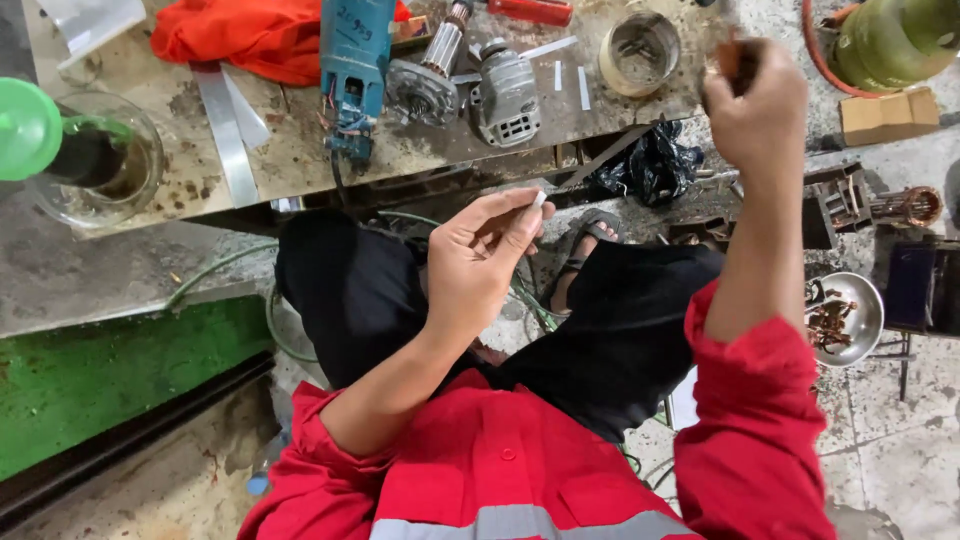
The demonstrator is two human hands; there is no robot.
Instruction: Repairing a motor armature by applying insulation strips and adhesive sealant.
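The left hand (pixel 480 262) pinches a small white strip (pixel 537 200) between thumb and fingertips above the lap, where a loosened pinch could let it fall among the cables below. The right hand (pixel 752 105), raised over the bench edge (pixel 300 195), is closed around a small brown object (pixel 728 58) I cannot identify; a slip could knock it against the round tin (pixel 640 52).

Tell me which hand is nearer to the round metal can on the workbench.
Right. The right hand is raised just beside the round metal can, to its right. The left hand is lower down over the lap, pinching a small white strip.
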